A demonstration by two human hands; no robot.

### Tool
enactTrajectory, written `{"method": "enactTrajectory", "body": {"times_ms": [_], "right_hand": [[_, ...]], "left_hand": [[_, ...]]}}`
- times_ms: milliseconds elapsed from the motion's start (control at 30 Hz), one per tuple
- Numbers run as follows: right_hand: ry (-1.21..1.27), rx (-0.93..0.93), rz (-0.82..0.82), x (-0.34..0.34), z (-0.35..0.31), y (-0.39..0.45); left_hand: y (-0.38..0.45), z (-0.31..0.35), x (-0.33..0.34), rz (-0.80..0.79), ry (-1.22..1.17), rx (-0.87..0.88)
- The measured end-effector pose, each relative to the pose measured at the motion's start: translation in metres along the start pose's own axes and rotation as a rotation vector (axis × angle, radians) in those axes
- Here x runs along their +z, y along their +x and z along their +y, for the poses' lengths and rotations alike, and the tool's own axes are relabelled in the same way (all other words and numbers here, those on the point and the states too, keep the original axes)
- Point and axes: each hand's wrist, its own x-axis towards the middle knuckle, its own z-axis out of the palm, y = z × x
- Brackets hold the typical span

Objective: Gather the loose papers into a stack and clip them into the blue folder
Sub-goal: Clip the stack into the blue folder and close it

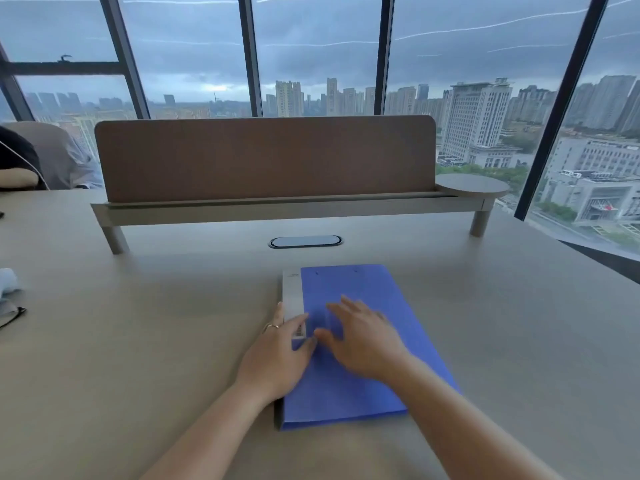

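The blue folder (pixel 360 289) lies closed on the desk in front of me, its grey spine (pixel 292 292) along the left edge. My left hand (pixel 277 355) rests at the spine, fingers over the edge and thumb on the blue cover. My right hand (pixel 363 336), blurred, lies flat on the cover with fingers spread and straight. No loose papers are in sight; whatever is inside the folder is hidden.
A brown divider panel (pixel 266 157) on a raised shelf (pixel 277 207) crosses the back of the desk (pixel 138 341). An oval cable port (pixel 305 241) sits behind the folder. Pale items and dark glasses (pixel 10 306) lie at the left edge. A seated person (pixel 20 157) is far left.
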Motion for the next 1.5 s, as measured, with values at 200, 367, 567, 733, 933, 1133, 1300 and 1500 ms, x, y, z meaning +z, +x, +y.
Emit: {"method": "enactTrajectory", "body": {"times_ms": [200, 367, 567, 733, 933, 1133, 1300, 1500], "right_hand": [[-0.047, 0.018, 0.025, 0.027, 0.009, 0.009], [-0.1, 0.033, 0.149, 0.016, 0.044, 0.013], [-0.085, 0.131, 0.196, -0.01, 0.113, 0.016], [-0.042, 0.229, 0.231, -0.043, 0.196, 0.019], [-0.003, 0.307, 0.255, -0.087, 0.293, 0.037], [0.0, 0.338, 0.29, -0.108, 0.351, 0.071], [-0.019, 0.319, 0.288, -0.112, 0.369, 0.091], [-0.053, 0.324, 0.301, -0.113, 0.369, 0.093]], "left_hand": [[0.003, 0.016, 0.005, 0.114, 0.02, -0.017], [0.011, 0.051, 0.032, 0.142, 0.036, -0.019], [0.04, 0.111, 0.084, 0.117, 0.061, 0.03], [0.075, 0.178, 0.14, 0.047, 0.052, 0.064], [0.137, 0.251, 0.205, 0.014, 0.043, 0.094], [0.195, 0.288, 0.24, -0.003, 0.048, 0.098], [0.22, 0.296, 0.251, 0.0, 0.055, 0.087], [0.225, 0.295, 0.247, -0.037, -0.085, 0.111]]}}
